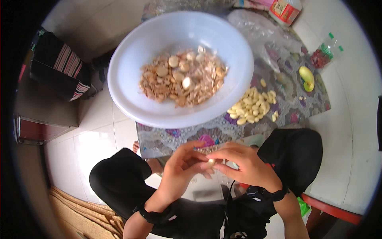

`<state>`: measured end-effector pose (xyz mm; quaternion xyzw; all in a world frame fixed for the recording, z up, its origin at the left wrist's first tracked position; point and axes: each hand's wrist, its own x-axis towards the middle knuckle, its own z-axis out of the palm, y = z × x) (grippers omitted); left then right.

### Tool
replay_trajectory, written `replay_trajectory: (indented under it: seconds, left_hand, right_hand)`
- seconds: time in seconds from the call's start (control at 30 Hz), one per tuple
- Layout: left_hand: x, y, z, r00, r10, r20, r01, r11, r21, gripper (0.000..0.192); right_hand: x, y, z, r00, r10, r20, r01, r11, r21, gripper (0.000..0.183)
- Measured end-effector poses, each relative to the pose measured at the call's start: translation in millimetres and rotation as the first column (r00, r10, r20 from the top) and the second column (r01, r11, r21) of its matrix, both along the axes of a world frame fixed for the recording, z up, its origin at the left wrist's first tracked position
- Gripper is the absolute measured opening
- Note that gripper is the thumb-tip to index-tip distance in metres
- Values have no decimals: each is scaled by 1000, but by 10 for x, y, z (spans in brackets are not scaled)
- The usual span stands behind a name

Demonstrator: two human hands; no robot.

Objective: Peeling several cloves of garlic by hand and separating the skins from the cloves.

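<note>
A garlic clove [211, 162] is pinched between the fingertips of my left hand [186, 167] and my right hand [241, 162], above my lap. Beyond them, a large pale plastic basin [125, 101] rests on the low table with the patterned cloth [185, 136]. Inside lie brown garlic skins [158, 89] and several round, pale pieces, perhaps garlic bulbs [173, 61]. A heap of peeled garlic cloves [252, 104] lies on the cloth, right of the basin.
Clear plastic bags [253, 30] lie behind the basin. A yellow-green fruit or vegetable [306, 78] sits at the right, near a clear container of red contents [322, 56]. A labelled plastic jug [286, 11] is at the top right. My knees flank the table's near edge.
</note>
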<state>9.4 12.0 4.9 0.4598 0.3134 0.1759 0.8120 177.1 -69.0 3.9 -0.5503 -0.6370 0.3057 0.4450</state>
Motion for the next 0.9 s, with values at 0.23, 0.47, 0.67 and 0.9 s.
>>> replay_trajectory:
  seconds: [0.23, 0.47, 0.67, 0.9]
  left_hand:
    - [32, -17, -94, 1000, -28, -2, 28, 993, 114, 24]
    - [39, -52, -69, 982, -179, -62, 186, 970, 155, 11]
    - [38, -97, -27, 953, -290, -89, 299, 846, 441, 16]
    - [54, -146, -26, 959, -273, -77, 272, 805, 528, 18]
  right_hand:
    - [248, 2, 193, 973, -217, 81, 227, 962, -151, 12]
    - [628, 145, 284, 737, -598, 316, 610, 789, 70, 14]
    - [370, 690, 770, 856, -344, 386, 357, 933, 41, 8]
    - [342, 1547, 408, 694, 342, 634, -232, 939, -253, 20]
